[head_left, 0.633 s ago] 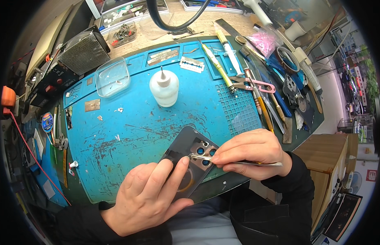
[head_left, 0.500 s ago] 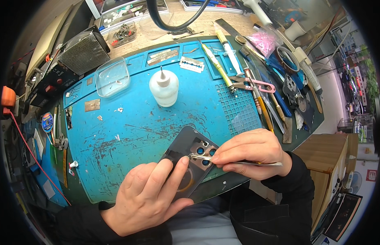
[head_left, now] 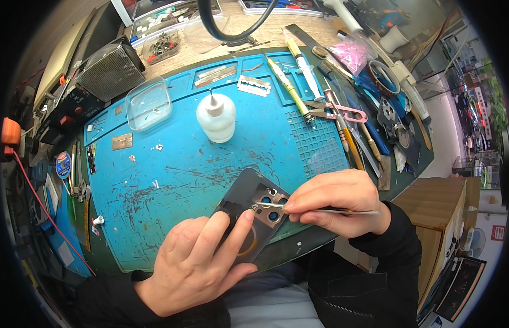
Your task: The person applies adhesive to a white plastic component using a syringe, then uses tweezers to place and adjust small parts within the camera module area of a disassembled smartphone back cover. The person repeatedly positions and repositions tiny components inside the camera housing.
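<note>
A dark phone back cover [head_left: 241,192] lies tilted at the near edge of the blue mat, with blue-centred camera rings at its upper right and part of a copper-coloured circle lower down. My left hand [head_left: 197,257] steadies it, index fingertip pressed beside the camera area and thumb along the near edge. Between the thumb and fingers of my right hand [head_left: 336,202] is a pair of slim metal tweezers [head_left: 347,211]. Their tip touches or hovers just over the camera area, close to my left index finger; the exact contact is too small to tell.
A white dropper bottle [head_left: 217,123] stands on the blue mat [head_left: 172,158] beyond the cover. A clear plastic box [head_left: 149,106] sits at the far left. Pink-handled cutters [head_left: 347,113], syringes and several tools lie to the right. A black cable [head_left: 232,37] arches over the far side.
The tweezers have turned slightly and their tip has shifted a little across the camera area. My left hand keeps its place on the cover.
</note>
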`<state>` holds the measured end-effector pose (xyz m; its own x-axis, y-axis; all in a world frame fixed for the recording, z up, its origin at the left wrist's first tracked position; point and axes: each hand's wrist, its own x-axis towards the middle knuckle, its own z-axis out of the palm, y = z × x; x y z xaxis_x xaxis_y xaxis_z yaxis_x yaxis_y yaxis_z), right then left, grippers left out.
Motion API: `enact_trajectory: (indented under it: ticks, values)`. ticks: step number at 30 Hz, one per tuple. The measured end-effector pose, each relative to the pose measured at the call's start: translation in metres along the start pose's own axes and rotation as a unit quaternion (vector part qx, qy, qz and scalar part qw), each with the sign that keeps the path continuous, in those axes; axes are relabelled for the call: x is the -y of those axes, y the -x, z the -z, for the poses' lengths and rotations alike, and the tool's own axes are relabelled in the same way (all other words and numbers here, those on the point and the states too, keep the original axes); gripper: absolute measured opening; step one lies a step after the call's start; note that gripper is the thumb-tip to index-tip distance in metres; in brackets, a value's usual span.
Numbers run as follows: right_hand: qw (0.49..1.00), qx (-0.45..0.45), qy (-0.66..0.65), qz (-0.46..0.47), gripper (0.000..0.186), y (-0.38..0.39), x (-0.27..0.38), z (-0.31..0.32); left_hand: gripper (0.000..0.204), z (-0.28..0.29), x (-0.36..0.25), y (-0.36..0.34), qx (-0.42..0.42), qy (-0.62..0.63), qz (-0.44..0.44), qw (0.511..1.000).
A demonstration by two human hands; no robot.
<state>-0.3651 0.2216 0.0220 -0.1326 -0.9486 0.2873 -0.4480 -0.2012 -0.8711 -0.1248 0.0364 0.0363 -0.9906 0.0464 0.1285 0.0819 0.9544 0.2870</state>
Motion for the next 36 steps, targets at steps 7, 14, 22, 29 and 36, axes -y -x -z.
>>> enact_trajectory:
  ticks: [7, 14, 22, 29, 36]
  values:
    - [1.000, 0.006, -0.005, 0.001, 0.025, -0.0008, -0.0001, -0.0004, 0.076, 0.0008, 0.0003, -0.0009, 0.005, 0.002, -0.001, 1.000]
    - [1.000, 0.013, -0.003, 0.007, 0.024, -0.0023, 0.0011, -0.0003, 0.075, 0.0018, 0.0001, -0.0007, 0.008, -0.001, -0.002, 1.000]
    - [1.000, 0.013, 0.003, 0.009, 0.024, -0.0017, -0.0021, -0.0007, 0.076, 0.0019, -0.0001, -0.0020, 0.013, -0.001, 0.000, 1.000]
    - [1.000, 0.014, 0.012, 0.009, 0.022, -0.0028, 0.0007, 0.0004, 0.075, -0.0011, 0.0020, 0.0002, 0.017, -0.002, -0.015, 1.000]
    - [1.000, 0.016, 0.017, 0.009, 0.021, -0.0032, 0.0008, 0.0004, 0.075, -0.0001, 0.0022, -0.0001, 0.017, -0.002, -0.015, 1.000]
